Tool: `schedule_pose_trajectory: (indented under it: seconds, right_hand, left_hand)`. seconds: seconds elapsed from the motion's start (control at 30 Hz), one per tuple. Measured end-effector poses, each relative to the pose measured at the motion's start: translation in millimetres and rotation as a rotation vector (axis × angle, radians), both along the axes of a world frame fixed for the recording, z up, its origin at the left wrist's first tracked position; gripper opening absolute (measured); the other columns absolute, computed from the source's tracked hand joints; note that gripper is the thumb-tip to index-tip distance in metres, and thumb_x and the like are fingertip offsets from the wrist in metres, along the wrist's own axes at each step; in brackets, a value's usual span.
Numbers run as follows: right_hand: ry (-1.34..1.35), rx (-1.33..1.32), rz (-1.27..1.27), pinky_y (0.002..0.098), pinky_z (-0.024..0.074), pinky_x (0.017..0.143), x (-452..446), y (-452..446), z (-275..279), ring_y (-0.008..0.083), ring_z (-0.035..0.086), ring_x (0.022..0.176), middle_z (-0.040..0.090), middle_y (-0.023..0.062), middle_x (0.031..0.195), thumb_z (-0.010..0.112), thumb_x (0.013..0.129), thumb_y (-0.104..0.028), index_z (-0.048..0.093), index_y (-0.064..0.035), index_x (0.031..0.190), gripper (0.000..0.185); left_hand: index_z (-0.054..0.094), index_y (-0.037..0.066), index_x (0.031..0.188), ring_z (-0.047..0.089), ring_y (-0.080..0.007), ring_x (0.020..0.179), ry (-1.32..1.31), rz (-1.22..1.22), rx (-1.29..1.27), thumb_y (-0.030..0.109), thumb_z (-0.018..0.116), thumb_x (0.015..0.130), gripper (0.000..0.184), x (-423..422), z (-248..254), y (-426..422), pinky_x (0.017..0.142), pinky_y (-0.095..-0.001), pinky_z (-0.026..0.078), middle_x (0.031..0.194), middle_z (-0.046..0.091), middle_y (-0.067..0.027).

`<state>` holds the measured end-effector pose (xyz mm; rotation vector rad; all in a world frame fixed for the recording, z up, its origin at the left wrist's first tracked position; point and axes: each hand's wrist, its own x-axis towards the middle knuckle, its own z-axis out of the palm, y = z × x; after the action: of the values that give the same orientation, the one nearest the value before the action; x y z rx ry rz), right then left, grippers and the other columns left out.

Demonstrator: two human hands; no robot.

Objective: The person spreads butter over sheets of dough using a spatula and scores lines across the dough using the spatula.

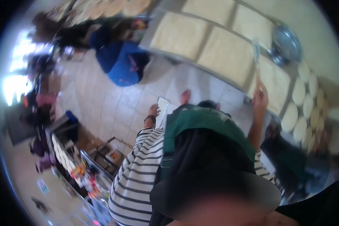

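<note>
My right hand [260,97] is closed round the pale handle of a brush [256,56], whose blurred light end points away over the dough sheets. Below it, a rectangular sheet of pale dough [273,83] lies on the table, with another dough sheet [226,54] to its left. My left hand [153,110] is low at my side, its fingers at the edge of a white rectangular thing [162,107]. They appear to grip it, though blur hides what it is exactly.
A shiny metal bowl [288,43] stands at the table's right, beside several flat dough rounds [298,91]. A person in blue [126,64] bends down left of the table. Tiled floor [116,101] lies between us. A cluttered counter [83,171] is at lower left; another person [286,154] is at right.
</note>
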<state>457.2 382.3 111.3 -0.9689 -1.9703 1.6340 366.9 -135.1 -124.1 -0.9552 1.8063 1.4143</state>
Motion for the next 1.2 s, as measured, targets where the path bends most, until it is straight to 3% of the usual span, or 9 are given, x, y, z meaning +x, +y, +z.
schedule_pose_trajectory:
  seconds: [0.13,0.2,0.23,0.33,0.67,0.93,1.03,1.13,1.2]
  right_hand:
    - [-0.114,0.049,-0.105,0.0230,0.0373,0.045,8.1,-17.7,13.9,0.0074,0.045,0.052,0.052,0.0013,0.073,0.058,0.091,-0.016,0.053,-0.0096,0.130,0.040]
    - [-0.228,0.091,-0.123,0.0262,0.0460,0.056,9.8,-26.4,18.3,0.0109,0.054,0.062,0.058,0.0052,0.083,0.061,0.088,-0.016,0.054,-0.0125,0.129,0.042]
    - [-0.294,0.330,-0.073,0.0308,0.0498,0.071,14.3,-20.9,0.6,0.0177,0.061,0.075,0.064,0.0093,0.095,0.063,0.085,-0.016,0.055,-0.0141,0.127,0.043]
    - [-0.378,0.369,-0.024,0.0342,0.0489,0.080,8.5,-31.2,6.7,0.0242,0.063,0.085,0.065,0.0131,0.105,0.063,0.084,-0.013,0.057,-0.0151,0.125,0.042]
    - [-0.489,0.789,0.106,0.0442,0.0486,0.080,-89.2,6.2,-5.9,0.0354,0.060,0.095,0.063,0.0153,0.106,0.057,0.086,-0.020,0.058,-0.0205,0.124,0.038]
    - [-0.658,0.676,0.330,0.0428,0.0480,0.078,-13.8,-53.1,15.1,0.0378,0.059,0.091,0.063,0.0184,0.100,0.058,0.086,-0.016,0.063,-0.0113,0.116,0.031]
    - [-0.535,0.671,0.384,0.0423,0.0483,0.075,46.5,-70.7,24.4,0.0376,0.060,0.087,0.062,0.0193,0.095,0.060,0.086,-0.015,0.063,-0.0112,0.116,0.031]
    - [-0.609,0.569,0.402,0.0416,0.0497,0.071,66.1,-68.7,52.5,0.0341,0.062,0.081,0.062,0.0155,0.089,0.060,0.085,-0.014,0.060,-0.0189,0.123,0.038]
    - [-0.316,0.505,0.317,0.0382,0.0496,0.074,65.4,-49.7,49.4,0.0327,0.062,0.086,0.064,0.0157,0.094,0.061,0.085,-0.016,0.059,-0.0158,0.124,0.039]
  left_hand:
    - [0.051,0.018,0.125,0.061,-0.0264,0.096,-0.010,-0.238,0.086,0.038,0.061,0.086,0.045,-27.3,-8.7,0.2,0.075,-0.0435,0.046,0.115,0.059,-0.0071]
    - [0.051,0.019,0.125,0.061,-0.0262,0.094,-0.009,-0.193,0.109,0.038,0.060,0.086,0.045,-34.0,-23.4,-16.1,0.074,-0.0428,0.046,0.115,0.059,-0.0072]
    - [0.050,0.019,0.126,0.061,-0.0259,0.093,0.003,-0.124,0.126,0.038,0.060,0.086,0.045,-39.2,-30.3,-22.6,0.072,-0.0421,0.045,0.116,0.059,-0.0074]
    - [0.050,0.019,0.125,0.061,-0.0249,0.089,-0.060,-0.091,0.013,0.038,0.059,0.087,0.044,-42.7,-17.2,-32.8,0.069,-0.0406,0.045,0.115,0.059,-0.0071]
    - [0.046,0.018,0.130,0.062,-0.0254,0.094,-0.117,-0.247,-0.012,0.040,0.057,0.087,0.049,-38.6,-12.9,-38.0,0.072,-0.0416,0.046,0.118,0.059,-0.0083]
    - [0.047,0.018,0.130,0.061,-0.0255,0.099,0.023,-0.343,-0.001,0.041,0.056,0.088,0.049,-34.8,-43.3,-37.8,0.080,-0.0424,0.046,0.121,0.058,-0.0082]
    - [0.048,0.018,0.130,0.061,-0.0250,0.099,0.074,-0.419,-0.004,0.041,0.056,0.087,0.049,-32.1,-43.7,-35.0,0.080,-0.0422,0.047,0.121,0.059,-0.0080]
    - [0.048,0.018,0.129,0.061,-0.0267,0.099,-0.104,-0.235,0.012,0.040,0.057,0.087,0.049,-32.5,-22.0,-21.6,0.080,-0.0430,0.047,0.121,0.058,-0.0091]
    - [0.049,0.017,0.129,0.061,-0.0268,0.099,-0.103,-0.248,0.016,0.040,0.057,0.087,0.048,-32.6,-25.4,-24.0,0.080,-0.0430,0.047,0.120,0.058,-0.0092]
